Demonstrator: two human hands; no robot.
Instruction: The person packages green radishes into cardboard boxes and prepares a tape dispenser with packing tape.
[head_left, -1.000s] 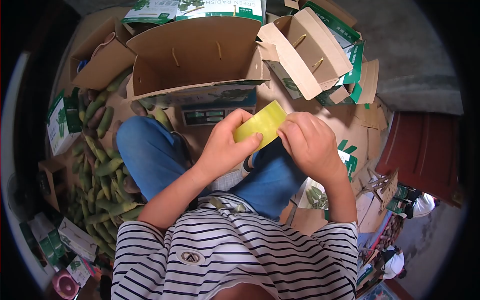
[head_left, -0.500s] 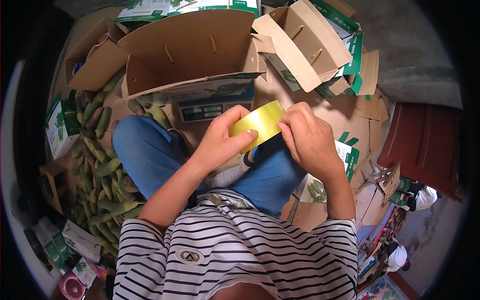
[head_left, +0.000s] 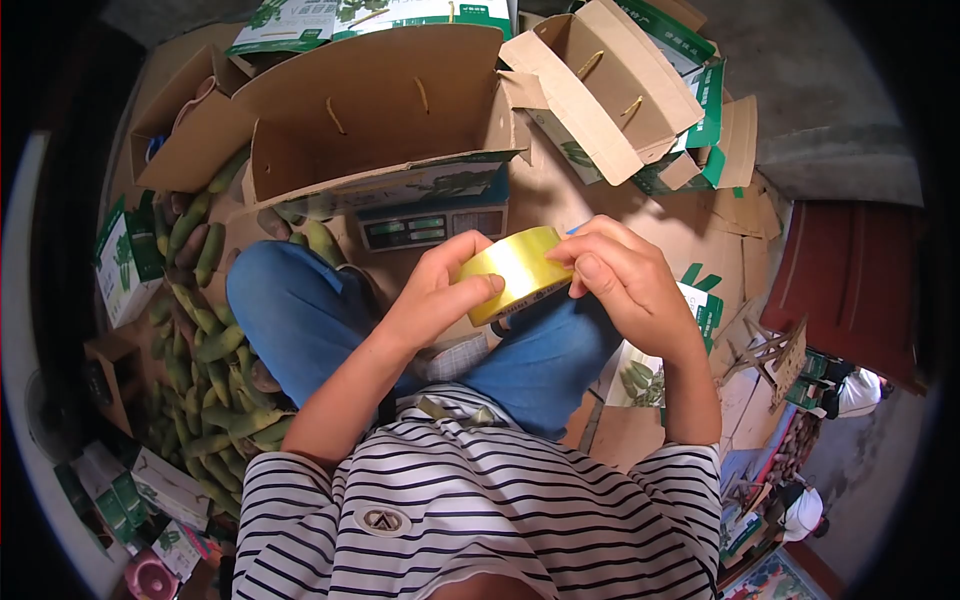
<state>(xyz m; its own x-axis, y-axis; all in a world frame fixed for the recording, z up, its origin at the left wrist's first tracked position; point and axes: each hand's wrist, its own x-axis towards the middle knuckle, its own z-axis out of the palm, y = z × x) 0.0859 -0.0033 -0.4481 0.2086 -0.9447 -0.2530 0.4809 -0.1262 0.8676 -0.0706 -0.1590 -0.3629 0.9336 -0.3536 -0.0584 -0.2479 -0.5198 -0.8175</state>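
Observation:
A wide roll of yellow tape [head_left: 515, 272] is held up over my lap. My left hand [head_left: 440, 290] grips its left side, with the thumb on the near face and the fingers behind. At the roll's upper right edge is my right hand [head_left: 625, 280], its fingertips on the tape and its fingers bent together. Beyond the hands, an open cardboard box [head_left: 370, 110] with yellow cord handles rests on a scale [head_left: 430, 227] with a display.
Green radishes [head_left: 215, 380] lie heaped at the left. A second open box [head_left: 605, 80] is at the upper right, a small box [head_left: 190, 120] at the upper left. A wooden stool [head_left: 770, 360] and people [head_left: 855, 393] in white are at the right.
The tape roll has tilted and shows dark print on its lower rim. My right hand has turned, and its thumb now shows. The view has shifted slightly.

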